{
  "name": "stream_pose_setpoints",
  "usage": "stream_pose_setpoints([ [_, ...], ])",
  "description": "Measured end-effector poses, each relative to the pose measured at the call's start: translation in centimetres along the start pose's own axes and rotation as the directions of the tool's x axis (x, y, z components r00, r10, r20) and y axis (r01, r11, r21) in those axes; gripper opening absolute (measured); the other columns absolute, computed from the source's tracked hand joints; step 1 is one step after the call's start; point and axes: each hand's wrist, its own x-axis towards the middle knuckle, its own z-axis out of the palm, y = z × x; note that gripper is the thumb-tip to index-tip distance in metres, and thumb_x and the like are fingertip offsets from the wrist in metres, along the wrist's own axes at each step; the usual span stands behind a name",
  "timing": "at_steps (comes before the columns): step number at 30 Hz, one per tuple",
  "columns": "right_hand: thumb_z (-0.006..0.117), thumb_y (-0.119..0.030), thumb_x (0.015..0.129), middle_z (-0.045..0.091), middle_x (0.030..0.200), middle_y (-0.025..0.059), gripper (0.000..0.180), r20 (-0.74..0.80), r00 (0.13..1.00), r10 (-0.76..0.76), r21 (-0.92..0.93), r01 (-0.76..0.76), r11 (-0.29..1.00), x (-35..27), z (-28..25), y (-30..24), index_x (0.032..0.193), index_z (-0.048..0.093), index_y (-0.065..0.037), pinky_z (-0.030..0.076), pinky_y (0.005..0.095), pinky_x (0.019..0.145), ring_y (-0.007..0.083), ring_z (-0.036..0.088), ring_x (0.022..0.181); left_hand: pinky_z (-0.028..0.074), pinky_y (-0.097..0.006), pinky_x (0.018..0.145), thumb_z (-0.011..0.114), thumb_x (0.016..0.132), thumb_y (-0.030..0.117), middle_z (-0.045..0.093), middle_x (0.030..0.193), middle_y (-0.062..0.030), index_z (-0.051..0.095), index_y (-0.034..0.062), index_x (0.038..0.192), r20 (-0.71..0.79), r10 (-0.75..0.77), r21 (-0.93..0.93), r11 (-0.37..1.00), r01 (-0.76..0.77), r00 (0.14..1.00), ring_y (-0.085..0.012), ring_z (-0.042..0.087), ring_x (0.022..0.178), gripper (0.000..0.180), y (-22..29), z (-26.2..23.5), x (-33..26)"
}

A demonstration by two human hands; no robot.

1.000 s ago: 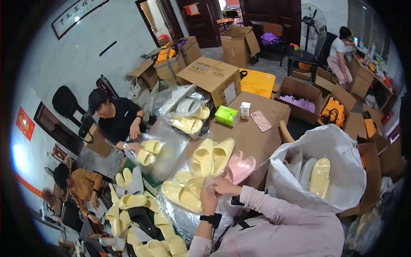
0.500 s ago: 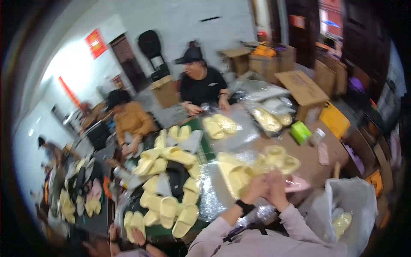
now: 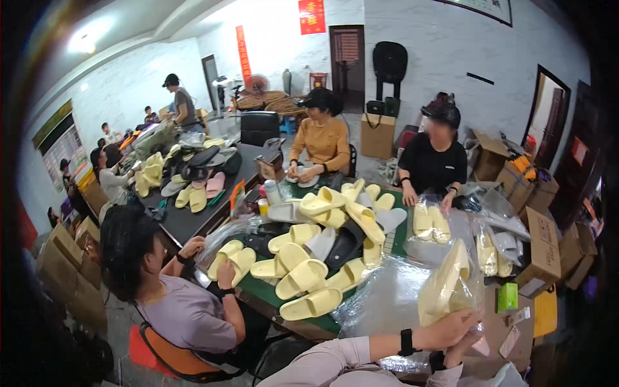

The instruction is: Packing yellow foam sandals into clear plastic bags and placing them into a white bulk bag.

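My left hand (image 3: 447, 329), a dark band on its wrist, is closed on a clear plastic bag with a pair of yellow slippers (image 3: 443, 291) in it. The slippers stand tilted up above the hands. My right hand (image 3: 465, 347) is close beside the left at the bag's lower end; its fingers are partly hidden, and I cannot make out its grip. A bit of something pink (image 3: 481, 347) shows next to it. Left of my hands, clear plastic sheeting (image 3: 380, 293) lies on the table.
Loose yellow slippers (image 3: 303, 278), with grey and black ones, heap up on the green table mat. A seated person (image 3: 193, 303) at left handles yellow slippers; others sit across. At right are a green box (image 3: 507, 297), a pink phone-like slab (image 3: 509, 342) and a cardboard box (image 3: 540, 251).
The view has swung left, bringing more of the room and the seated person into sight. The yellow slippers by my hands are now raised upright in their clear bag.
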Motion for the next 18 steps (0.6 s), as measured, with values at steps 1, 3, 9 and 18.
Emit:
stream_pose_setpoints([
  [1, 0.037, -0.035, 0.097, 0.045, 0.118, 0.0038, 0.041, 0.016, 0.999, -0.037, -0.006, 0.037, 0.999, 0.0, 0.2, -0.3, 0.126, 0.036, -0.006, 0.038, 0.0317, 0.094, 0.0178, 0.045, 0.108, 0.046, -0.034, 0.074, 0.049, 0.082, 0.008, 0.051, 0.101, -0.0173, 0.048, 0.0004, 0.114, -0.015, -0.007, 0.013, 1.000, 0.008, 1.000, -0.0295, 0.055, 0.088, 0.033, 0.2, -0.5, -0.3],
  [3, 0.037, -0.033, 0.097, 0.045, 0.118, 0.0044, 0.041, 0.034, 0.993, -0.112, -0.012, 0.113, 0.994, -0.2, 0.7, -0.9, 0.126, 0.036, -0.006, 0.038, 0.0315, 0.094, 0.0182, 0.045, 0.108, 0.046, -0.035, 0.076, 0.049, 0.081, 0.007, 0.050, 0.100, -0.0182, 0.048, -0.0038, 0.112, 0.033, 0.098, 0.178, 0.979, -0.102, 0.995, -0.0314, 0.054, 0.090, 0.033, 0.7, -1.5, -0.9],
  [9, 0.038, -0.030, 0.096, 0.045, 0.119, 0.0059, 0.040, 0.086, 0.966, -0.246, -0.023, 0.248, 0.968, -1.8, 6.5, -7.6, 0.127, 0.036, -0.005, 0.039, 0.0311, 0.093, 0.0192, 0.046, 0.108, 0.040, -0.039, 0.094, 0.052, 0.078, 0.011, 0.049, 0.116, -0.0196, 0.047, -0.0037, 0.112, 0.016, 0.237, 0.341, 0.912, -0.228, 0.971, -0.0355, 0.047, 0.111, 0.038, 0.1, -4.0, -2.6],
  [18, 0.045, -0.010, 0.091, 0.046, 0.123, 0.0120, 0.040, 0.040, 0.997, 0.060, -0.012, -0.059, 0.998, 2.3, 3.2, -5.8, 0.127, 0.035, 0.003, 0.043, 0.0293, 0.087, 0.0197, 0.047, 0.109, 0.033, -0.044, 0.100, 0.058, 0.081, 0.014, 0.033, 0.138, -0.0198, 0.039, 0.0058, 0.131, -0.236, 0.350, 0.527, 0.830, -0.184, 0.906, -0.0352, 0.038, 0.124, 0.054, -1.8, -3.5, -11.4],
])
